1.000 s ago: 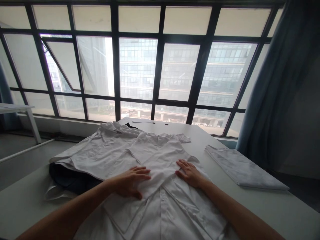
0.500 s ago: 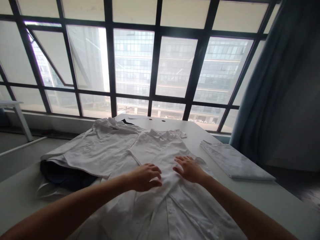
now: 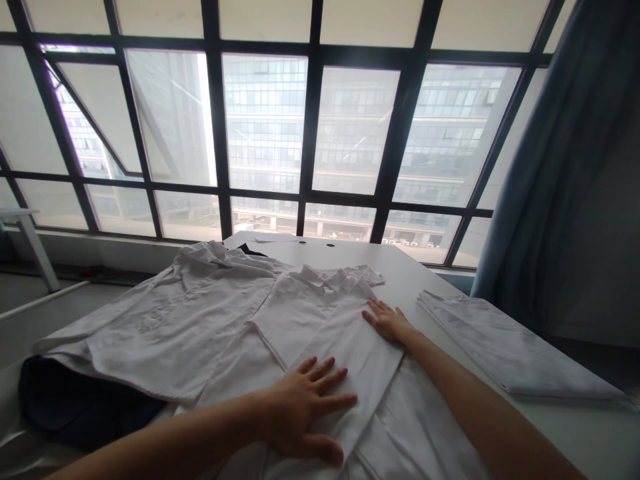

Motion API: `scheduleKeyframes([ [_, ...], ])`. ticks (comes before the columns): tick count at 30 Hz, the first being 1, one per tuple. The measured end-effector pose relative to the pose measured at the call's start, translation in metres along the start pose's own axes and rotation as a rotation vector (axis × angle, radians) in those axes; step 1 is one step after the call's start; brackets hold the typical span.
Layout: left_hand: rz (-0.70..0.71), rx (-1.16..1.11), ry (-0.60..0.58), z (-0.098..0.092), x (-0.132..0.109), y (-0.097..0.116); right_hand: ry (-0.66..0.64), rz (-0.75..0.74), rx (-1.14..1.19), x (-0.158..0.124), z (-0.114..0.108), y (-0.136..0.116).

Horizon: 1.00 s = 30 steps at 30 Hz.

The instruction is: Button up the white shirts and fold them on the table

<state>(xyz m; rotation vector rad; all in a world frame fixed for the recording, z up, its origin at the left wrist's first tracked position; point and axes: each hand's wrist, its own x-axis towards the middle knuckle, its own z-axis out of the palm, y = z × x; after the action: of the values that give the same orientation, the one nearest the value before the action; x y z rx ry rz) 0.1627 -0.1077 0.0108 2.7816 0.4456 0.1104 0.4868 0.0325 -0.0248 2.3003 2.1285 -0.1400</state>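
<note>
A white collared shirt point(image 3: 320, 327) lies spread in front of me, collar toward the window. My left hand point(image 3: 307, 410) rests flat on its lower middle with the fingers spread. On the shirt's right side, below the collar, my right hand point(image 3: 389, 321) lies flat, fingers stretched out and holding nothing. Next to it on the left is another white shirt point(image 3: 190, 327), wrinkled and layered over other cloth. Dark navy fabric point(image 3: 80, 403) shows under that shirt's near edge.
A folded white garment point(image 3: 510, 347) lies on the right of the white table point(image 3: 400, 267). Blue-grey curtains point(image 3: 545, 180) hang at the right. Black-framed windows point(image 3: 265, 127) rise behind the table, and a white table leg point(image 3: 37, 250) stands at far left.
My left hand has come nearer to me and spread flat on the shirt. My right hand has slid outward toward the shirt's right edge. The view has moved slightly closer.
</note>
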Motion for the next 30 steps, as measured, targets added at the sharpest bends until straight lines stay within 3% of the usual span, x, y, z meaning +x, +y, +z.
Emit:
scheduleKeyframes([
  [3,-0.014,-0.02,0.004,-0.002,0.001,0.0,0.043,0.043,-0.04,0.024,0.002,-0.013],
  [7,-0.017,-0.027,-0.004,-0.005,0.0,0.0,0.044,-0.049,-0.008,0.044,0.005,-0.028],
  [15,-0.009,0.057,-0.002,0.015,0.009,-0.022,0.006,0.086,0.045,0.095,0.001,-0.002],
  [19,-0.002,0.044,0.008,0.016,0.011,-0.027,0.029,0.126,0.001,0.106,-0.001,-0.003],
  [22,0.001,0.005,0.023,0.009,0.009,-0.02,0.24,0.143,-0.134,0.095,-0.005,-0.017],
  [25,-0.022,-0.053,0.074,0.005,0.007,-0.012,0.428,0.023,-0.234,0.069,-0.008,-0.037],
  [28,-0.158,-0.053,0.147,0.005,0.007,-0.016,0.389,-0.116,-0.218,0.026,-0.006,-0.055],
  [30,-0.307,0.001,0.17,0.004,0.005,-0.029,0.321,-0.215,-0.157,-0.011,-0.002,-0.061],
])
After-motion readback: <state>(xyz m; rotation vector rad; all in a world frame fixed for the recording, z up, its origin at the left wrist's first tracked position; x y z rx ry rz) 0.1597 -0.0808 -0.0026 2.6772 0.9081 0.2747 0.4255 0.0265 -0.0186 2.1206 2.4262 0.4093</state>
